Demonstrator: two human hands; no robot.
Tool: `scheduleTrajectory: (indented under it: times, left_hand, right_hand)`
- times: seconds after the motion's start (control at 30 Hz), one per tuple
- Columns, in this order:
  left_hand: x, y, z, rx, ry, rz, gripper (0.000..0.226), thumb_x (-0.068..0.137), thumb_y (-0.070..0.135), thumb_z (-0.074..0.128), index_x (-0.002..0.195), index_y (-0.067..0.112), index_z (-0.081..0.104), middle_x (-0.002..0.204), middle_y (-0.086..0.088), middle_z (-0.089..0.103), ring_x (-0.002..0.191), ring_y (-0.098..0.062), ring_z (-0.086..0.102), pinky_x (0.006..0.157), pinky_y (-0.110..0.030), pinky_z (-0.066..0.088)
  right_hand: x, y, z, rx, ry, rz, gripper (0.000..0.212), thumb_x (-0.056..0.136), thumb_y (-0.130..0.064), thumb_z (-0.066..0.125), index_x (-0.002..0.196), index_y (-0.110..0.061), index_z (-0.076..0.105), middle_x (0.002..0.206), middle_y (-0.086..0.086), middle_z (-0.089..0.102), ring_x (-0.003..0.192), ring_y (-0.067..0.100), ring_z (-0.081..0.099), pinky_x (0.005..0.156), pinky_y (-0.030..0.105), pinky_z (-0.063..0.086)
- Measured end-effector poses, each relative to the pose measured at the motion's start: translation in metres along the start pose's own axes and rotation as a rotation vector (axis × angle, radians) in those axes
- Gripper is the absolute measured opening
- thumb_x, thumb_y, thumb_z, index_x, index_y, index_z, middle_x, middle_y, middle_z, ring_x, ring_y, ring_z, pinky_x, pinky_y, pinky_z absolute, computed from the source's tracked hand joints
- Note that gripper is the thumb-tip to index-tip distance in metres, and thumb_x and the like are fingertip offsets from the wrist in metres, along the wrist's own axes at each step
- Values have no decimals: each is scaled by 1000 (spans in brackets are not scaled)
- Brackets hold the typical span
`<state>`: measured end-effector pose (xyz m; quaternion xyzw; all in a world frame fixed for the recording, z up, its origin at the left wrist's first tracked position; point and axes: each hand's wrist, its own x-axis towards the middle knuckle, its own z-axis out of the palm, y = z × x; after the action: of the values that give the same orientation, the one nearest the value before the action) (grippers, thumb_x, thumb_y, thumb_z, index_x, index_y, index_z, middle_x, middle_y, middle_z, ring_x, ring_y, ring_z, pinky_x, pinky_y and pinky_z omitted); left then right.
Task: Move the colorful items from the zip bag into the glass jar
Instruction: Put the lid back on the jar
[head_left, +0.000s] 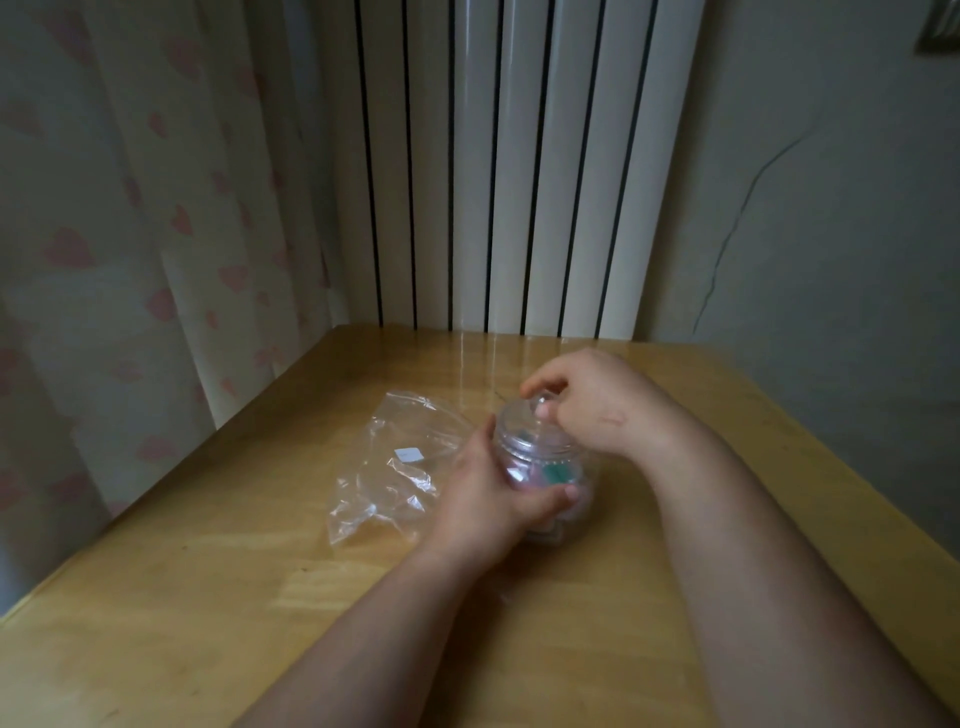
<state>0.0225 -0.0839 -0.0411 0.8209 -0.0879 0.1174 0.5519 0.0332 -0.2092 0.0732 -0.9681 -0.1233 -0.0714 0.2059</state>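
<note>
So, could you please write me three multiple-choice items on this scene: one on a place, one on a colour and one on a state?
1. Where does the bag lie?
A. left of the jar
B. right of the jar
C. inside the jar

2. What colour is the table?
A. black
B. light brown
C. blue

3. What is the right hand doing?
A. hanging idle
B. gripping the lid
C. holding the bag

Answers: 1 A, the bag lies flat beyond the left hand, which grips the jar. 2 B, pale wood grain shows. 3 B, its fingers curl round the lid's knob.
</note>
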Motion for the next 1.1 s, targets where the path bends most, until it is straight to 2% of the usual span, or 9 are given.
scheduleTrajectory:
  times: [0.07, 0.17, 0.33, 0.47, 0.67, 0.8, 0.9, 1.03, 1.1]
  left_hand:
    - [2, -1, 0, 8, 8, -20, 80, 54, 44, 91, 120, 36, 47, 106, 17, 65, 95, 3, 64, 80, -13, 50]
    - [2, -1, 1, 11, 0, -26, 96, 45, 56, 85, 129, 29, 49, 110, 16, 65, 98, 0, 64, 85, -22, 53]
    - [0, 3, -3, -35, 1, -74, 83, 55, 36, 93, 124, 28, 49, 99, 20, 64, 87, 8, 62, 67, -4, 46]
    - [-2, 8, -5, -77, -18, -95, 86, 56, 31, 94, 129, 26, 49, 103, 18, 66, 90, 7, 63, 76, -13, 52]
    - [-2, 9, -4, -96, 5, -120, 90, 54, 30, 94, 132, 24, 50, 103, 15, 68, 89, 4, 65, 68, -12, 53]
    - [-4, 13, -3, -84, 12, -132, 85, 54, 27, 94, 128, 23, 53, 100, 15, 68, 88, 1, 66, 79, -27, 58]
    - [-4, 18, -6, -56, -16, -119, 74, 57, 23, 94, 119, 27, 53, 95, 15, 66, 82, 2, 64, 61, -16, 54]
    - [-1, 22, -27, 113, -128, -129, 84, 70, 21, 83, 143, 28, 42, 118, 9, 65, 95, -3, 63, 82, -24, 53]
    - [4, 22, -43, 54, 20, -160, 70, 80, 3, 66, 144, 22, 46, 129, 2, 62, 104, -7, 61, 89, -31, 55]
  right_hand:
    - [1, 2, 3, -53, 70, 35, 23, 87, -40, 68, 102, -23, 72, 107, 0, 70, 95, 17, 63, 80, 30, 49]
    - [3, 0, 16, -171, 177, 152, 54, 80, -68, 59, 95, -16, 62, 91, 3, 65, 79, 22, 59, 59, 31, 42]
    - [2, 2, 9, -28, -4, -18, 38, 91, -38, 62, 127, -25, 61, 128, -3, 62, 114, 18, 57, 96, 33, 44]
    - [0, 1, 4, -25, 19, -47, 26, 88, -24, 69, 114, -25, 70, 117, -5, 68, 105, 14, 60, 93, 27, 44]
    - [1, 1, 8, 16, 92, -14, 30, 85, -24, 73, 114, -21, 71, 115, -1, 69, 105, 16, 62, 97, 30, 46]
    - [0, 0, 12, 40, 123, 1, 30, 85, -24, 73, 115, -20, 71, 116, -1, 70, 107, 17, 62, 98, 32, 47]
    - [0, 3, 13, 56, 121, -1, 27, 86, -24, 71, 112, -20, 71, 115, -1, 69, 107, 18, 62, 98, 32, 47]
    - [2, 6, 15, 99, 130, -32, 22, 85, -21, 66, 106, -20, 73, 109, -3, 70, 98, 14, 60, 86, 25, 45]
    - [2, 5, 19, 74, 169, -34, 22, 84, -25, 61, 102, -22, 74, 107, -4, 69, 94, 14, 58, 82, 25, 44]
